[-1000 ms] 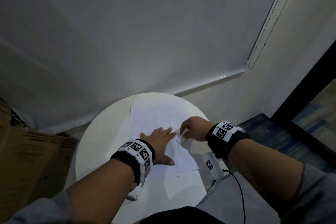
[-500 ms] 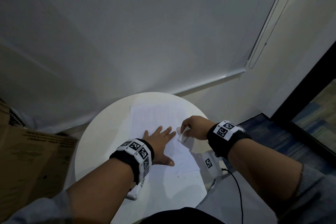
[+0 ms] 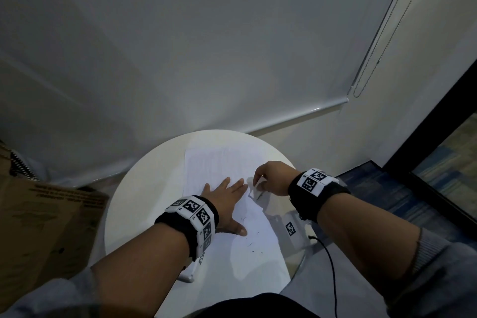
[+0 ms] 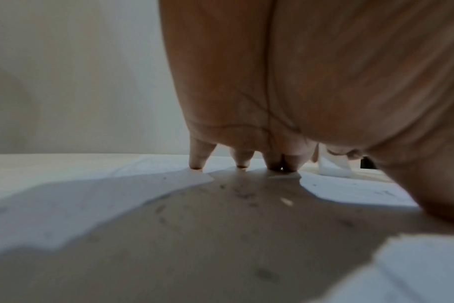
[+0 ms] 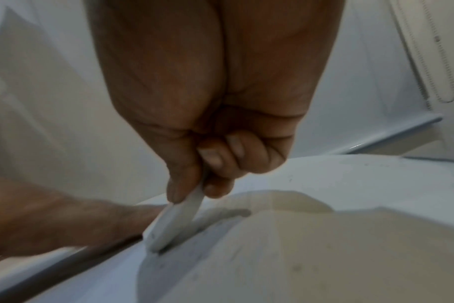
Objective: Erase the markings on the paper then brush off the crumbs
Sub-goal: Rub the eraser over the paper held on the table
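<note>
Barely shifted: my right hand (image 3: 271, 178) pinches eraser (image 5: 173, 223) mid-rub, flat left hand (image 3: 224, 195) pins paper (image 3: 214, 162); crumbs (image 3: 251, 245) unbrushed, I note.

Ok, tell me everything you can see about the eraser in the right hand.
The eraser is a small, flat white block with rounded edges, probably rubber. The right hand pinches its upper end between thumb and fingers, tilting it so its lower end presses on the paper near that sheet's right edge, beside the left hand's fingertips. Dark crumbs lie on the paper nearer the person.
</note>
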Tool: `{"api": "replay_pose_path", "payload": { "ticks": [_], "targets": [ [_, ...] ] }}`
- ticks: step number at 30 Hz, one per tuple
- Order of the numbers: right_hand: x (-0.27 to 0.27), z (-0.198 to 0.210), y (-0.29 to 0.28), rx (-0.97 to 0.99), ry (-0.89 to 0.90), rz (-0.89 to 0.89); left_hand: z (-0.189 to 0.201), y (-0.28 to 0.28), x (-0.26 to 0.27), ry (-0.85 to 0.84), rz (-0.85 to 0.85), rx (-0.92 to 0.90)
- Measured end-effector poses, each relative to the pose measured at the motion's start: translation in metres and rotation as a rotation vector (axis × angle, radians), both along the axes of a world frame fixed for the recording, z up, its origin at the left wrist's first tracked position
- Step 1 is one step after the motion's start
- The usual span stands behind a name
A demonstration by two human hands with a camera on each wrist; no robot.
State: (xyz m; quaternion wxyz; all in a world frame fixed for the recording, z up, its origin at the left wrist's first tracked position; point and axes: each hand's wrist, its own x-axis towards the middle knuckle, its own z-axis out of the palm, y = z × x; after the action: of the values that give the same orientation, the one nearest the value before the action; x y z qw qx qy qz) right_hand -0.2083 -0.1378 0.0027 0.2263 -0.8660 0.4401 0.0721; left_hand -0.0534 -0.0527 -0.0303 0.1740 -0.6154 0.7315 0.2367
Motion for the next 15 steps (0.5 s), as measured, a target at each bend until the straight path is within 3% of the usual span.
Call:
{"api": "replay_pose_path", "payload": {
  "ticks": [5,10,13,15],
  "targets": [
    [0.004,0.001,0.012,0.123,0.119,0.198,-0.001,-0.001,0.001,0.003,0.005,0.003],
    [0.001,0.003,0.002,-0.007,0.046,0.084,0.0,0.001,0.0,0.009,0.017,-0.009],
    [0.001,-0.001,0.01,0.088,0.129,0.23,0.0,0.001,0.0,0.015,0.017,-0.01],
    [0.0,-0.002,0.012,0.077,0.124,0.234,0.0,0.001,0.0,0.015,0.011,-0.005]
  ]
}}
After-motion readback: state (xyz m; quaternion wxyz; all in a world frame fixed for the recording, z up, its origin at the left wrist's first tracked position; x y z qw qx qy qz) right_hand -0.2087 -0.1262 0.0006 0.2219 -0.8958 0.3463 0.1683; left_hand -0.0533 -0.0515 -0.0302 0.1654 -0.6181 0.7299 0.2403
